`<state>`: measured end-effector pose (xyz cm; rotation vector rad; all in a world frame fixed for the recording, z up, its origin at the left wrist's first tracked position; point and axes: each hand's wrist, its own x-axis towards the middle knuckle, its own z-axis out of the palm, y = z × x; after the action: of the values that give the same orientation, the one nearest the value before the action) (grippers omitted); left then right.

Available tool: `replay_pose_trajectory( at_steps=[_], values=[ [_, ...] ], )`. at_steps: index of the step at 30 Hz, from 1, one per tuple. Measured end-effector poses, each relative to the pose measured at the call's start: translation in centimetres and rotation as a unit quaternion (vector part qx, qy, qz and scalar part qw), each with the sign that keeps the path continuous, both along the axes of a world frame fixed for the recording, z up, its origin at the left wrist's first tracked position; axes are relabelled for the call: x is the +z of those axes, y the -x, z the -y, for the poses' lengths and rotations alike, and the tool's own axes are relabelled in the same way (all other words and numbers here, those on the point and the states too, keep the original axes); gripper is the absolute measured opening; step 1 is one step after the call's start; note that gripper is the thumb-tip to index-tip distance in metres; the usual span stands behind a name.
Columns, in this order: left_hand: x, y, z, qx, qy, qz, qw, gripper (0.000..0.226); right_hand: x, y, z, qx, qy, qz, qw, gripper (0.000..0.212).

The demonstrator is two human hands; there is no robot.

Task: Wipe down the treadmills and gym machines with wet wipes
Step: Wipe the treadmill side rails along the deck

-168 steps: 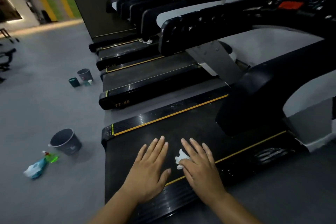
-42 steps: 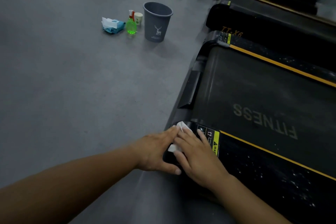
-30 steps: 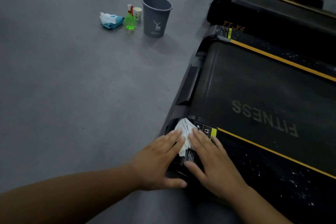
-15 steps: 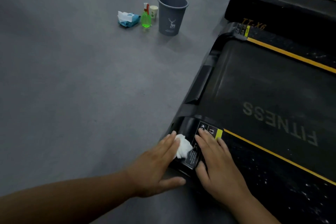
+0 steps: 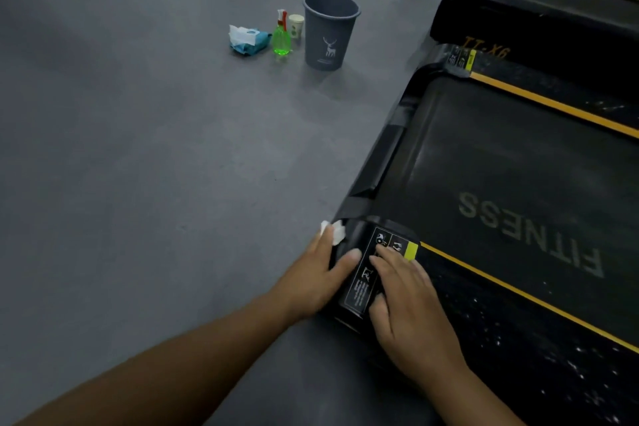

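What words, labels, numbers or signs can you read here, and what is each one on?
"FITNESS": on the treadmill belt, upside down to the camera.
"TT-X6": yellow, on the neighbouring treadmill's rear end.
Warning sticker on the near treadmill's corner cap: pictograms and fine print, too small to read.
Grey bin: a white deer emblem; the words under it are too small to read.
Wet wipes pack: label blurred.

Bare forearms, bare left hand (image 5: 318,273), bare right hand (image 5: 411,308) — short nails

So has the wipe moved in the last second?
Yes. The wipe slid left, away from the warning label, to the treadmill's outer corner, under the left hand.
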<state>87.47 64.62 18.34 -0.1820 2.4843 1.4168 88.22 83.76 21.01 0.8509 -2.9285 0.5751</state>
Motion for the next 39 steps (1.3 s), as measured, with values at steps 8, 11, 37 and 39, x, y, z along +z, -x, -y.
replay_pose_trajectory(
  at_steps=[8,11,37,39],
  values=[
    [-0.1,-2.6,0.4,-0.091,0.132,-0.085,0.983,0.092,0.3,0.0,0.2,-0.022,-0.045,-0.011,0.999,0.054],
    [0.8,-1.0,-1.6,-0.100,0.171,-0.101,0.975,0.080,0.6,0.2,0.5,-0.049,-0.100,0.009,0.994,0.057],
    [3.7,-1.0,-4.9,-0.279,0.192,-0.220,0.915,0.063,3.7,-2.5,-6.4,-0.073,-0.142,0.088,0.983,0.112],
    [4.3,-0.9,-5.2,-0.188,0.084,-0.209,0.956,0.063,3.9,-2.2,-4.8,-0.046,-0.121,0.079,0.989,0.103]
  ],
)
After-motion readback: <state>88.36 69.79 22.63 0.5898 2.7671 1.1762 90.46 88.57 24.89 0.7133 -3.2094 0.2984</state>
